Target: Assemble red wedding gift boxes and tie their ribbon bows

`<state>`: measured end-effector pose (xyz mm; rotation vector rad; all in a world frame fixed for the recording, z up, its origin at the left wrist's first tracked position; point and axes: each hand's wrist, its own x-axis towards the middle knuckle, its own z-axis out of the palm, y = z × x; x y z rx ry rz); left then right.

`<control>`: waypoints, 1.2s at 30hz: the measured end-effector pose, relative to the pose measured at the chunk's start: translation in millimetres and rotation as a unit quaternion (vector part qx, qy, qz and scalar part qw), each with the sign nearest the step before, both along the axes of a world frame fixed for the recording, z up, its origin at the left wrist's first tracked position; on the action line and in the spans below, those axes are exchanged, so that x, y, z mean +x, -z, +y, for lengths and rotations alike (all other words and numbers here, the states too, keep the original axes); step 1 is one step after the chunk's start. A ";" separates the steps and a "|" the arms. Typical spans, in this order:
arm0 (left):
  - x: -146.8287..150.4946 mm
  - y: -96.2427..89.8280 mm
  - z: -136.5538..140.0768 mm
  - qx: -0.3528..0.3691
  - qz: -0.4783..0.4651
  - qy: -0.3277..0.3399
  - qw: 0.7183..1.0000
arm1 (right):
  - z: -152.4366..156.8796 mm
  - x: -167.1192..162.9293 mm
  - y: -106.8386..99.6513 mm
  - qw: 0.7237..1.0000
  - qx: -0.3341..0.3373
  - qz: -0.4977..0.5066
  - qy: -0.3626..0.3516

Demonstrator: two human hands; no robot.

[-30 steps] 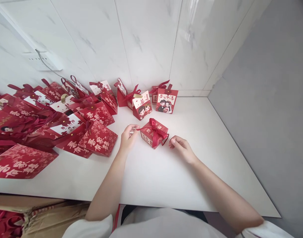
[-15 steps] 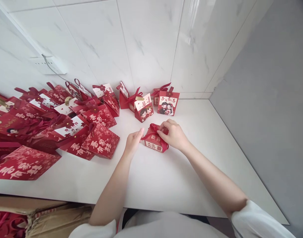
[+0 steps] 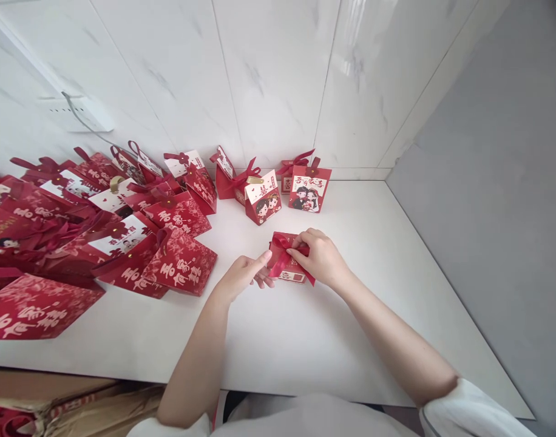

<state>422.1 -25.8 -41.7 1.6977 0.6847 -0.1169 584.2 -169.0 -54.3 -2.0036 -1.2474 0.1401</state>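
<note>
A small red gift box (image 3: 292,275) with pale printed panels lies on the white table in front of me. A red ribbon (image 3: 282,255) is tied in a bow across its top. My right hand (image 3: 321,256) pinches the ribbon near the knot between thumb and fingers, above the box's right part. At the box's left side is my left hand (image 3: 245,274), its thumb held apart from the other fingers. Those fingertips come close to a ribbon tail; whether they touch it I cannot tell.
Several finished-looking red boxes, such as a couple-printed one (image 3: 263,200) and another (image 3: 311,191), stand toward the tiled wall (image 3: 278,79). A heap of red boxes (image 3: 182,261) covers the table's left. Below the front edge is an open cardboard carton (image 3: 54,388).
The bow now lies spread, with tails hanging over the box's front. My left hand has turned and its fingers have parted from the thumb. My right hand still pinches the ribbon.
</note>
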 end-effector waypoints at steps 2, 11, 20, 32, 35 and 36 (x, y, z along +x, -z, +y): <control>1.1 -0.1 -2.6 -0.013 -0.001 0.000 1.000 | -0.5 -0.3 -0.7 1.000 0.001 0.002 0.001; 0.9 -1.2 -2.5 -0.002 -0.027 0.051 0.998 | -2.1 0.9 -4.1 1.000 -0.020 -0.015 0.001; -1.7 -2.7 2.7 0.047 -0.020 0.086 0.995 | -0.7 -3.7 -3.6 0.998 -0.037 -0.052 0.017; -3.4 -1.4 7.0 0.002 -0.018 0.081 0.997 | -0.2 -7.7 -0.6 0.997 -0.036 -0.055 0.029; -2.7 -1.4 5.8 0.008 -0.025 0.067 0.997 | -1.1 -6.7 -2.1 0.997 -0.044 -0.057 0.028; -2.3 -1.4 5.2 0.014 -0.027 0.063 0.998 | -1.4 -6.1 -2.7 0.997 -0.046 -0.054 0.026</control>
